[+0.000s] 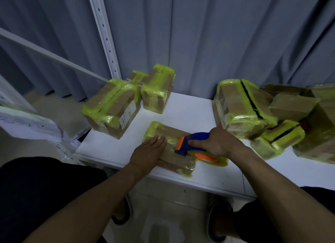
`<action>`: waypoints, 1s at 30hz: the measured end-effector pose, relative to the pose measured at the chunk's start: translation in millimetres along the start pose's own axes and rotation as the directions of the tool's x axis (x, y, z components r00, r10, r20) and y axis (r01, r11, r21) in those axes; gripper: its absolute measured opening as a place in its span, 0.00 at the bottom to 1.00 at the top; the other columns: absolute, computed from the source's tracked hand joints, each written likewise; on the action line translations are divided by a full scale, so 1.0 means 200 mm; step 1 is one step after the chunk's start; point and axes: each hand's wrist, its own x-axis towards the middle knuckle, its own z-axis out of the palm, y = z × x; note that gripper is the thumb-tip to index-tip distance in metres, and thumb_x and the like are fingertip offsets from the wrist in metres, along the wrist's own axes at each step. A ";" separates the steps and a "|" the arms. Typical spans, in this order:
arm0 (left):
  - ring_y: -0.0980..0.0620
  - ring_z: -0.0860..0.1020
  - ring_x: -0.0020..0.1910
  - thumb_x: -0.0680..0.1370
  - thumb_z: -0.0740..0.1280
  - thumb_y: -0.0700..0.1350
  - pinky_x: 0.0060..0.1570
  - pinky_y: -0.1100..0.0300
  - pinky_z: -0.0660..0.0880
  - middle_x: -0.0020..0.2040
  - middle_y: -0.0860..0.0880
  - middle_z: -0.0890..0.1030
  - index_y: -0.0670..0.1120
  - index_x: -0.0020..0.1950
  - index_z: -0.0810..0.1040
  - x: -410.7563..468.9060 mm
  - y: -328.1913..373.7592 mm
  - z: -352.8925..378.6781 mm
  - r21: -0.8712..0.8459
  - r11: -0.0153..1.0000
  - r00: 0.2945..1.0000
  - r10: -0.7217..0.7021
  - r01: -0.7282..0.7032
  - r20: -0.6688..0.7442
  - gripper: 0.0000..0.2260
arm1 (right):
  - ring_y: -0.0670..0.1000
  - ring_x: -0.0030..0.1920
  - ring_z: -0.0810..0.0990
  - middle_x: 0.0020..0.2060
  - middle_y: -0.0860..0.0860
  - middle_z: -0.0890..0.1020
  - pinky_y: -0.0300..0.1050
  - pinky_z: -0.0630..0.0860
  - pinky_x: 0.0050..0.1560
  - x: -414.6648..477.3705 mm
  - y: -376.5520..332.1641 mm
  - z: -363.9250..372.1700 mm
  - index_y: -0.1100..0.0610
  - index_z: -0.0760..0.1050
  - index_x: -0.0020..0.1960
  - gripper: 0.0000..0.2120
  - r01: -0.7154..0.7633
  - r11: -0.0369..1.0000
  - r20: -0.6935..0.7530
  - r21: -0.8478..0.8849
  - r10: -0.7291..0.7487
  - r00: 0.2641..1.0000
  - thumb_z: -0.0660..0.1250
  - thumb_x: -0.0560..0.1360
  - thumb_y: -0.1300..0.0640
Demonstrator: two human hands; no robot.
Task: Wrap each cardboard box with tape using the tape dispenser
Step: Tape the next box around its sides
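A flat cardboard box (164, 131), partly wrapped in yellow-green tape, lies at the middle of the white table (188, 110). My left hand (148, 151) rests flat on its near left part, fingers together, pressing down. My right hand (217, 142) grips a blue and orange tape dispenser (192, 143) with a yellow tape roll (212, 159); its orange front edge touches the top of the box.
Taped boxes stand at the back left (110, 106) and back middle (157, 90). A pile of boxes (243, 106) crowds the right side of the table. A white shelf upright (103, 30) and a grey curtain (217, 34) stand behind. My knees and shoes show below the table edge.
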 end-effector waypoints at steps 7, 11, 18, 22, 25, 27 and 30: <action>0.47 0.44 0.80 0.71 0.72 0.64 0.77 0.47 0.49 0.82 0.51 0.48 0.47 0.81 0.48 -0.01 -0.09 -0.10 -0.109 0.986 0.990 -0.117 0.126 0.084 0.49 | 0.51 0.36 0.79 0.36 0.52 0.79 0.44 0.68 0.34 0.04 -0.13 0.13 0.54 0.74 0.39 0.29 0.073 0.988 -0.013 0.139 -0.072 0.997 0.69 0.68 0.27; 0.48 0.43 0.80 0.69 0.69 0.71 0.77 0.44 0.51 0.82 0.51 0.49 0.50 0.82 0.45 0.00 -0.04 -0.05 -0.317 0.948 0.997 0.000 0.026 0.081 0.53 | 0.52 0.37 0.79 0.36 0.53 0.80 0.44 0.69 0.35 0.06 -0.11 0.11 0.57 0.76 0.41 0.32 0.041 0.986 -0.012 0.164 -0.040 0.999 0.69 0.68 0.26; 0.48 0.43 0.80 0.70 0.57 0.75 0.78 0.48 0.46 0.82 0.51 0.46 0.49 0.82 0.44 0.02 -0.05 0.00 -0.200 0.979 0.994 -0.017 0.039 0.108 0.50 | 0.52 0.37 0.80 0.37 0.53 0.81 0.44 0.69 0.35 0.04 -0.07 0.11 0.57 0.77 0.42 0.32 0.036 0.986 -0.024 0.161 -0.033 0.999 0.68 0.69 0.26; 0.48 0.43 0.80 0.63 0.44 0.81 0.77 0.49 0.45 0.82 0.52 0.47 0.50 0.82 0.46 0.02 -0.06 0.02 -0.193 0.981 0.996 0.008 0.010 0.091 0.54 | 0.51 0.36 0.79 0.35 0.53 0.80 0.44 0.70 0.36 0.02 -0.03 0.07 0.57 0.76 0.40 0.32 0.017 0.983 -0.010 0.182 -0.016 1.000 0.69 0.69 0.26; 0.49 0.42 0.80 0.68 0.53 0.75 0.77 0.50 0.44 0.82 0.53 0.45 0.50 0.82 0.46 0.02 -0.05 0.00 -0.191 0.981 0.994 0.001 0.019 0.107 0.49 | 0.51 0.34 0.79 0.33 0.52 0.79 0.44 0.70 0.35 -0.02 0.04 0.02 0.57 0.75 0.38 0.31 -0.002 0.982 -0.017 0.191 0.006 1.000 0.70 0.68 0.27; 0.49 0.42 0.80 0.70 0.57 0.73 0.77 0.49 0.45 0.82 0.53 0.44 0.50 0.82 0.46 0.02 -0.05 -0.01 -0.175 0.984 0.994 0.007 0.012 0.108 0.47 | 0.51 0.36 0.81 0.35 0.53 0.81 0.44 0.72 0.36 -0.03 0.07 0.03 0.58 0.77 0.40 0.32 -0.009 0.982 -0.016 0.188 0.012 1.000 0.70 0.68 0.27; 0.50 0.42 0.80 0.71 0.57 0.73 0.77 0.50 0.45 0.82 0.53 0.44 0.50 0.82 0.46 0.02 -0.04 -0.01 -0.152 0.988 0.993 0.005 0.013 0.118 0.47 | 0.51 0.36 0.80 0.34 0.53 0.80 0.44 0.70 0.35 -0.05 0.08 0.06 0.58 0.77 0.41 0.31 -0.011 0.985 -0.009 0.175 0.013 1.000 0.70 0.68 0.27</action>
